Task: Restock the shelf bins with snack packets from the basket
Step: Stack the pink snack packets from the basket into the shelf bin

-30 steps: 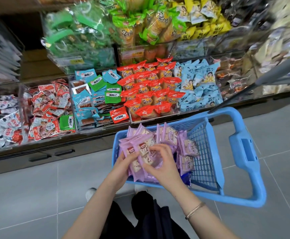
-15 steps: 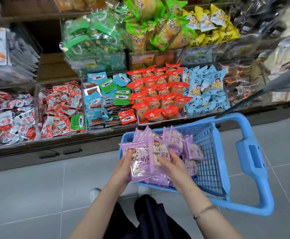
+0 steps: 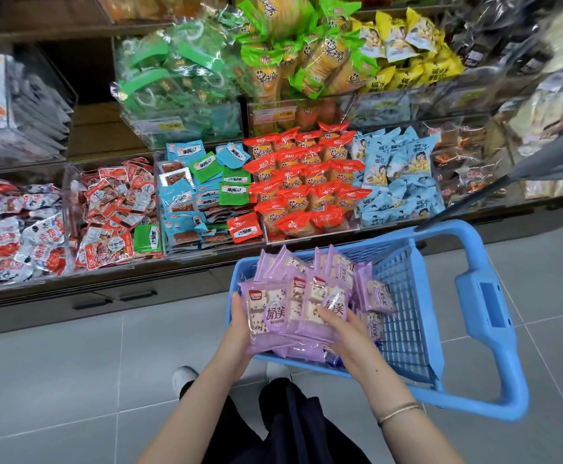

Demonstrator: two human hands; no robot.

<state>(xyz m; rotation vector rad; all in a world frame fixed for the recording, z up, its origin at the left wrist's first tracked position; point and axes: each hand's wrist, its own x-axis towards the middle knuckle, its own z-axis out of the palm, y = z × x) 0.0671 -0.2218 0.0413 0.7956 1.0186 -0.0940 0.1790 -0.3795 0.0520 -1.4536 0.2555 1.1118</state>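
Note:
A blue plastic basket [image 3: 407,316] stands on the floor before the shelf. It holds several purple snack packets [image 3: 374,293]. A fanned stack of those purple packets [image 3: 273,309] is held flat over the basket's near left corner. My left hand [image 3: 236,333] grips the stack's left edge from beneath. My right hand [image 3: 343,326] presses on its right side, fingers across the top packet. Clear shelf bins [image 3: 206,249] beyond the basket hold red, blue, green and light-blue packets.
The basket's blue handle [image 3: 488,316] sticks out to the right. A dark pole [image 3: 474,199] slants down to the basket's far right corner. An upper row of bins [image 3: 186,125] carries green and yellow bags. Grey tiled floor [image 3: 72,380] lies to my left.
Both hands have gathered the purple packets into a stack and raised it slightly from the basket. The view has tilted up and moved closer to the shelf.

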